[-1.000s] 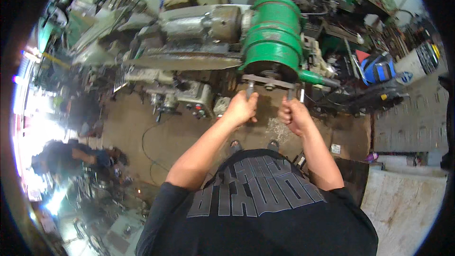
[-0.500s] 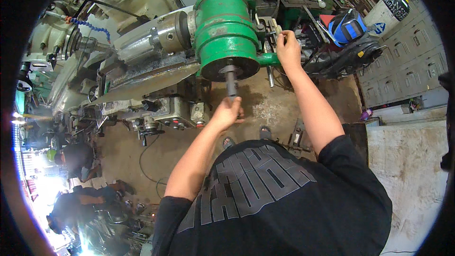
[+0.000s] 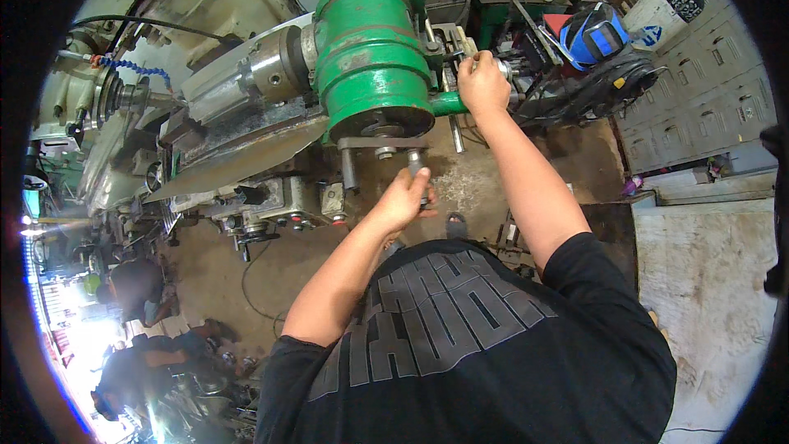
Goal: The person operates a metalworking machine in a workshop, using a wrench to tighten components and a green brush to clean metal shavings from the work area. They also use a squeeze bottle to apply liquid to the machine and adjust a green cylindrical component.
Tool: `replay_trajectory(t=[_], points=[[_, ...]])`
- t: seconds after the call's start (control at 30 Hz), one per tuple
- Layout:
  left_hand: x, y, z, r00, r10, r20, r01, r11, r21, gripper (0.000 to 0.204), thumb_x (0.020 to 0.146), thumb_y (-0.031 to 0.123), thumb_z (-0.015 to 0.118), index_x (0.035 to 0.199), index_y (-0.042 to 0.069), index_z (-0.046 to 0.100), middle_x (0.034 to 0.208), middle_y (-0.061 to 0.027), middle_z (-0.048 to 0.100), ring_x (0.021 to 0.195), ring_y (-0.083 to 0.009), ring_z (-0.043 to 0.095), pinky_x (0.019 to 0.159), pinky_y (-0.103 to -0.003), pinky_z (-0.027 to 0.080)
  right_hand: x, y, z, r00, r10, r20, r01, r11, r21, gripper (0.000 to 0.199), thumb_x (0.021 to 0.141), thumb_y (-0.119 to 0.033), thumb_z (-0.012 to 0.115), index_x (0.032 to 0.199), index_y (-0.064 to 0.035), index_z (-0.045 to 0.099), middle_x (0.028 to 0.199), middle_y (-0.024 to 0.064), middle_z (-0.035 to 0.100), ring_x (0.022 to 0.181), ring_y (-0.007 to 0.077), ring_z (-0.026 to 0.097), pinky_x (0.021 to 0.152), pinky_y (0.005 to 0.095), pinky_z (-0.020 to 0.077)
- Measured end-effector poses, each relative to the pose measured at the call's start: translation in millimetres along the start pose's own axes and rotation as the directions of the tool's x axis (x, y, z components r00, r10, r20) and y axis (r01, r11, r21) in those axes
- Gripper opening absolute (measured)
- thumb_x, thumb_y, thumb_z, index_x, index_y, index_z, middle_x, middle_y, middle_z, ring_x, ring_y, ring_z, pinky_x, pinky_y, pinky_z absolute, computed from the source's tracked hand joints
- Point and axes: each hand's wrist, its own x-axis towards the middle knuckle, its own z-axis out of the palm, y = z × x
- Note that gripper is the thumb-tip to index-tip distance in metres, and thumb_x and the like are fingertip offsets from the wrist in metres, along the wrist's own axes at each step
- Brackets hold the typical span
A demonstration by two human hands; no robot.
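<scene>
My left hand [image 3: 404, 200] is wrapped round the right-hand grip of a two-handled crank [image 3: 382, 144]. The crank's flat bar lies crosswise at the near end of a large green cylindrical machine housing [image 3: 362, 53], and its other grip [image 3: 348, 171] points toward me. Beyond the green side arm [image 3: 448, 103], my right hand [image 3: 486, 80] is closed at the metal parts right of the housing, close to a pale stick-like piece [image 3: 467, 44]. What its fingers hold is hidden. Behind the housing's left side sits a steel chuck [image 3: 279, 66].
A curved metal sheet [image 3: 238, 166] and machine controls [image 3: 288, 201] lie left of the crank. At the right are a blue welding helmet [image 3: 604, 37], a gas cylinder [image 3: 670, 4], grey lockers [image 3: 707, 90] and a pale board [image 3: 707, 279]. Two people work at the lower left near bright light.
The crank has turned, so its bar now lies crosswise with both grips showing. My left hand moved slightly right with its grip. The view shifted a little; my right hand stays at the same parts.
</scene>
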Motion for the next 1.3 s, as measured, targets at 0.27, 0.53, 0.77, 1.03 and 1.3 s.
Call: replay_trajectory(t=[0.27,0.53,0.77,1.03,1.3], points=[[-64,26,-64,0.984,0.046,-0.171,-0.080,0.976,-0.202,0.029,0.110,0.038,0.047,0.109,0.009,0.050,0.076,-0.0003,0.048,0.075,-0.0157,0.054,0.079,-0.042,0.058,2,2,-4,0.998,-0.028,0.054,0.031,0.997,-0.068,0.036,0.095,-0.036,0.053,0.103,-0.0013,0.059,0.100,0.0227,0.071,0.087,0.0430,0.071,0.079,0.0544,0.0578],[-15,16,7,0.997,0.045,0.063,-0.033,0.982,-0.187,0.034,0.110,0.040,0.046,0.113,0.006,0.048,0.085,-0.0038,0.052,0.083,-0.0177,0.058,0.081,-0.045,0.062,6,0,1,0.992,-0.032,0.124,0.046,0.993,-0.110,0.038,0.094,-0.036,0.052,0.107,-0.0010,0.058,0.098,0.0233,0.071,0.085,0.0435,0.072,0.078,0.0549,0.0583],[-24,-13,-56,0.983,0.028,-0.184,-0.012,0.996,0.084,0.040,0.110,0.043,0.045,0.111,0.003,0.050,0.086,-0.0059,0.055,0.080,-0.0161,0.060,0.077,-0.036,0.062,9,7,-5,0.990,-0.049,0.136,0.061,0.994,-0.087,0.040,0.094,-0.036,0.052,0.110,0.0003,0.056,0.101,0.0245,0.070,0.090,0.0438,0.071,0.082,0.0551,0.0574],[-43,34,-6,0.975,0.212,0.064,-0.189,0.948,-0.258,0.035,0.110,0.041,0.047,0.108,0.006,0.046,0.082,-0.0044,0.053,0.076,-0.0155,0.058,0.079,-0.043,0.062,12,1,-5,0.978,-0.023,0.208,0.044,0.994,-0.098,0.040,0.093,-0.035,0.053,0.112,-0.0002,0.056,0.104,0.0250,0.070,0.092,0.0435,0.071,0.083,0.0542,0.0574],[-8,-19,-45,0.988,0.002,-0.155,0.028,0.980,0.198,0.040,0.110,0.042,0.045,0.115,0.002,0.049,0.091,-0.0062,0.058,0.082,-0.0153,0.061,0.075,-0.035,0.061,11,3,-12,0.981,-0.028,0.191,0.042,0.997,-0.071,0.042,0.092,-0.035,0.053,0.112,0.0009,0.055,0.105,0.0254,0.070,0.093,0.0442,0.071,0.085,0.0543,0.0568]])
